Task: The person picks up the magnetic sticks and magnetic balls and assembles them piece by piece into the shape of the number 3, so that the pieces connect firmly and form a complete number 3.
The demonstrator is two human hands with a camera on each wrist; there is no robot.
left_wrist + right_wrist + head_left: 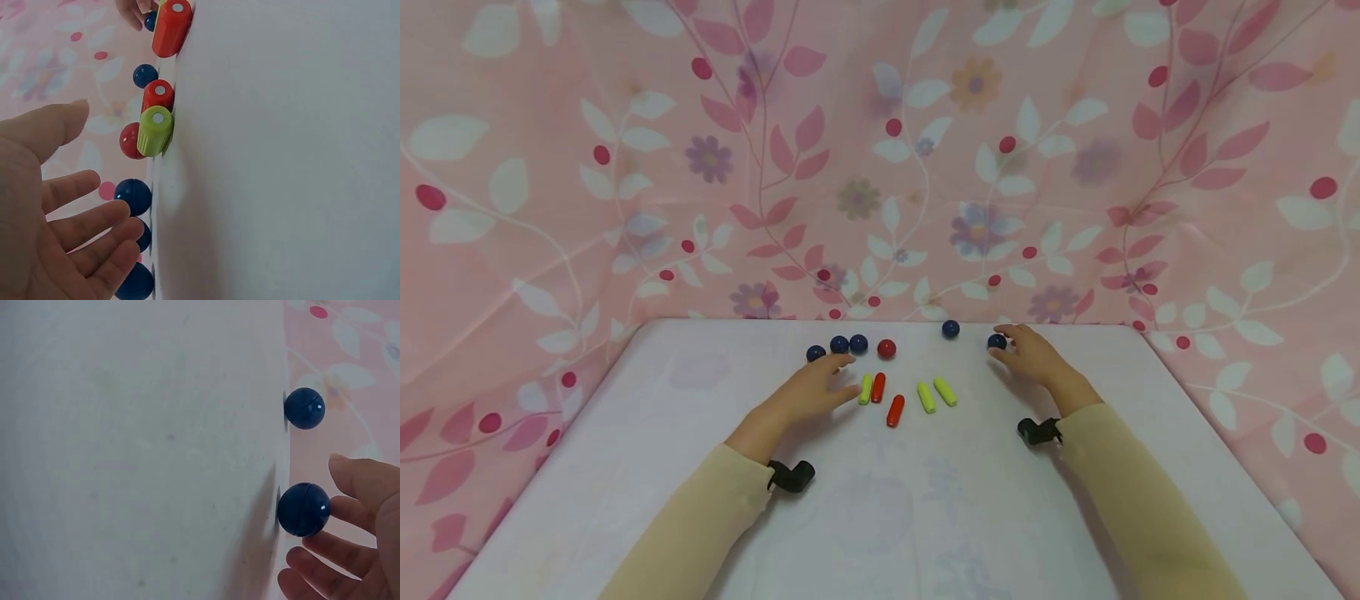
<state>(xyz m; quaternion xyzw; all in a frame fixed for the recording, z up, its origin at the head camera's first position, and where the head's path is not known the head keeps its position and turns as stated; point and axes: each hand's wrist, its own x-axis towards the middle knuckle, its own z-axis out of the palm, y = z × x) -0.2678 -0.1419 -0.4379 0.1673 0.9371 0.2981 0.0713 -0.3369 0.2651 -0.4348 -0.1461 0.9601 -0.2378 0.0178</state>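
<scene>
Right hand (1033, 352): grip part-spread at the blue ball (304, 509), far right on the desk (887, 517), thumb clear. Left hand (808, 390): spread, empty. Risk: an off-centre nudge could roll the ball over the far edge.

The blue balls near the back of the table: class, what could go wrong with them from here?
1. The blue ball at the right hand is not pinched, so a nudge might roll it over the far edge of the white table.
2. The left hand is close to three blue balls, so a careless sweep could scatter them.
</scene>
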